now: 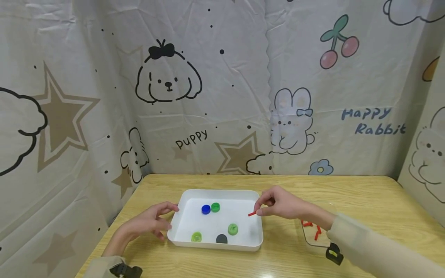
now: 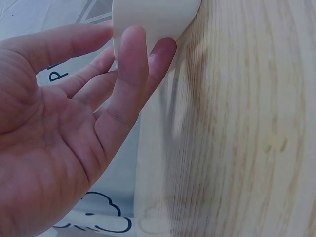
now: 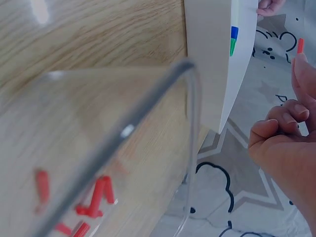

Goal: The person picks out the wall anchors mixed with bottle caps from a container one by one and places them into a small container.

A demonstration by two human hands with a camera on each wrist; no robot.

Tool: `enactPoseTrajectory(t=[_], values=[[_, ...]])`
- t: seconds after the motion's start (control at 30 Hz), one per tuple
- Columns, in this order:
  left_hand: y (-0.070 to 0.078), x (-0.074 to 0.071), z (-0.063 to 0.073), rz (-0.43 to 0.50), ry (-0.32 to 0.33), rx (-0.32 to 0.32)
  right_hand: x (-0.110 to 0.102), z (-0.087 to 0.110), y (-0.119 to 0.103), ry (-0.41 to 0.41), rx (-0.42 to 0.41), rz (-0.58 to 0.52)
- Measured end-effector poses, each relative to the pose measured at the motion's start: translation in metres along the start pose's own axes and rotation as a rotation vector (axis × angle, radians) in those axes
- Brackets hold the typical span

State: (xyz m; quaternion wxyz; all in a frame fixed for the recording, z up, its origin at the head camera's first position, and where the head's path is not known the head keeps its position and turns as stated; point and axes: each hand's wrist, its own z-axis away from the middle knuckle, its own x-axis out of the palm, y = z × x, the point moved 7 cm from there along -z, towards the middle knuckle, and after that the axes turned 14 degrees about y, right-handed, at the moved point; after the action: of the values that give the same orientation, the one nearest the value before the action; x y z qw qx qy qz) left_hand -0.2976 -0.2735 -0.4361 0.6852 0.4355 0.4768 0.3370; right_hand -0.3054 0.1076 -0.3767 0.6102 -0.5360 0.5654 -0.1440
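My right hand (image 1: 283, 202) pinches a small red stick (image 1: 252, 214) between thumb and fingertips, over the right side of a white tray (image 1: 215, 247). In the right wrist view the red stick (image 3: 300, 45) points up from the fingertips while the other fingers are curled in. My left hand (image 1: 149, 223) touches the tray's left wall with loosely extended fingertips; the left wrist view shows these fingers (image 2: 131, 74) against the white wall (image 2: 153, 17). Inside the tray lie a blue bottle cap (image 1: 206, 209), a green cap (image 1: 215, 207), paler green caps (image 1: 233, 229) and a dark round piece (image 1: 221, 239).
A clear plastic box (image 1: 314, 246) with several red sticks (image 3: 97, 196) stands right of the tray, partly hidden under my right forearm. Both stand on a wooden table (image 1: 278, 262). A printed cloth (image 1: 229, 96) hangs behind the table and along its sides.
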Motion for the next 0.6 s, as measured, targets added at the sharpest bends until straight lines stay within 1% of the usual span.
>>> enactPoseTrajectory(t=[0.27,0.4,0.6], values=[[0.002,0.001,0.001,0.015,-0.018,0.026,-0.020,0.017,0.004,0.045,0.017,0.020],[0.001,0.001,0.001,0.016,-0.025,0.035,-0.031,0.025,0.007,0.062,0.028,-0.003],[0.000,0.001,0.000,0.009,-0.024,0.030,-0.049,0.039,0.014,0.094,0.013,-0.008]])
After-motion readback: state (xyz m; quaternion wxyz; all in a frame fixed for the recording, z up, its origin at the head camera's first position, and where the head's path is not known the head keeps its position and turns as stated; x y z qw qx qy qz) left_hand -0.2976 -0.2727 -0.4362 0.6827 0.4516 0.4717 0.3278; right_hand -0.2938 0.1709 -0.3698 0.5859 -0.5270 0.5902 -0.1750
